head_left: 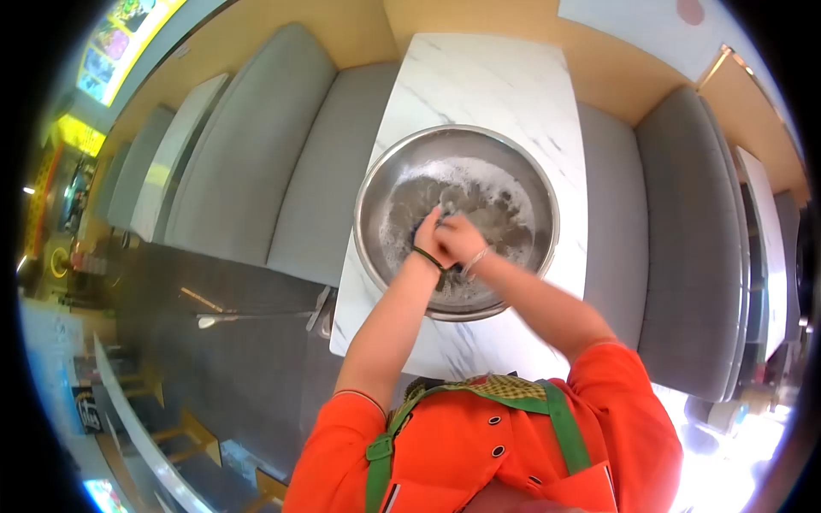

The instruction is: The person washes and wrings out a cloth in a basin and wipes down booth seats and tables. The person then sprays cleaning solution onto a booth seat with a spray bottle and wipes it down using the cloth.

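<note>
A large round metal basin (369, 248) holds cloudy water with white suds (505, 181) around its inner side. Over the water, my left hand (433, 237) and my right hand (463, 238) are pressed together near the basin's middle. Both are closed on something dark, perhaps wet cloth, of which only small bits show beside the fingers. A dark band circles my left wrist, and a pale bracelet is on my right. My right hand is slightly blurred by motion.
The basin stands on a white marble-patterned table (479, 73). Grey padded benches (342, 145) flank it on both sides. A long-handled tool (256, 317) lies low at the left, over the dark floor (231, 376).
</note>
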`<action>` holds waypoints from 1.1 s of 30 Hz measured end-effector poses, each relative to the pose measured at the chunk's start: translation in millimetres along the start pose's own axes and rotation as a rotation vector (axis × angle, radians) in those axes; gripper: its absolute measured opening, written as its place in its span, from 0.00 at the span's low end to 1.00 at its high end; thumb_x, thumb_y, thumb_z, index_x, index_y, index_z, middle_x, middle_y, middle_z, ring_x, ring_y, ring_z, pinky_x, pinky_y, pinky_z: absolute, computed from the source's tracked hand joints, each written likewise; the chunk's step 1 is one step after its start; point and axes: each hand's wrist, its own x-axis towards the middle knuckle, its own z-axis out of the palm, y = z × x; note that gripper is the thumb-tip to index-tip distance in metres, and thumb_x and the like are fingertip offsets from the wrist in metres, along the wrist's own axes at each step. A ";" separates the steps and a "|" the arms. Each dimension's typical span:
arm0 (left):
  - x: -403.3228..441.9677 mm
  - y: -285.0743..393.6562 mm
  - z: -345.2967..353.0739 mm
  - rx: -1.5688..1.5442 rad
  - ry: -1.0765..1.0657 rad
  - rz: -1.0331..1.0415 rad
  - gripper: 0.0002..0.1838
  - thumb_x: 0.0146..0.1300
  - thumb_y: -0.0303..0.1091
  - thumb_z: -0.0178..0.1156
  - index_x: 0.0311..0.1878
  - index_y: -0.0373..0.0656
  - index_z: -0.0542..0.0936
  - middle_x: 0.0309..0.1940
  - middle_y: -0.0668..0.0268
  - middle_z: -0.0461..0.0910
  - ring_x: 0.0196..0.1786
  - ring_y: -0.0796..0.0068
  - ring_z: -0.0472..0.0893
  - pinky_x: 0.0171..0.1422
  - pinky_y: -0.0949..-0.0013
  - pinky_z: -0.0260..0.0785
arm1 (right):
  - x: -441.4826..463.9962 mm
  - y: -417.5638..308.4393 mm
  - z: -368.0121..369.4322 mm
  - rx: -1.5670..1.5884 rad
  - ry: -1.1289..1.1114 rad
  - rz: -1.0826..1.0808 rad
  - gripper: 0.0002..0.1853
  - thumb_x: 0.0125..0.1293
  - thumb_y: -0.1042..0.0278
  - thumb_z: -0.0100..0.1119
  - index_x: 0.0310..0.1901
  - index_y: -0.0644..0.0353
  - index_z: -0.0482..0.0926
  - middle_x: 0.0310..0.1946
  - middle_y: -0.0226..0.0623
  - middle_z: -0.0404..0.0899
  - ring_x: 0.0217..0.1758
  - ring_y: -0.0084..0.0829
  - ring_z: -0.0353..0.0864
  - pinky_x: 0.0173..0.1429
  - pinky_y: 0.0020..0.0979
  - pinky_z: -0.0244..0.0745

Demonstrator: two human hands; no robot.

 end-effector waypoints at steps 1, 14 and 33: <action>11.3 -3.2 -2.2 0.014 -0.095 0.006 0.30 0.61 0.58 0.45 0.51 0.39 0.69 0.38 0.54 0.76 0.44 0.55 0.74 0.53 0.42 0.62 | -31.8 -22.3 -4.1 -0.128 0.167 -0.002 0.11 0.42 0.63 0.55 0.21 0.63 0.79 0.29 0.51 0.78 0.42 0.45 0.76 0.47 0.35 0.70; 8.9 34.4 -37.5 -0.011 -0.148 0.355 0.14 0.66 0.41 0.43 0.48 0.44 0.70 0.40 0.65 0.74 0.43 0.71 0.74 0.44 0.68 0.68 | 6.2 -38.5 47.7 -0.146 0.509 -0.334 0.19 0.56 0.60 0.55 0.45 0.66 0.74 0.48 0.53 0.72 0.55 0.47 0.69 0.60 0.37 0.61; -18.9 39.2 2.5 1.462 -0.027 0.543 0.37 0.44 0.32 0.64 0.61 0.44 0.61 0.57 0.48 0.63 0.60 0.44 0.60 0.62 0.59 0.57 | 15.7 -9.5 -24.1 -0.526 0.012 -0.174 0.12 0.56 0.63 0.53 0.36 0.63 0.75 0.40 0.45 0.72 0.40 0.40 0.70 0.48 0.37 0.65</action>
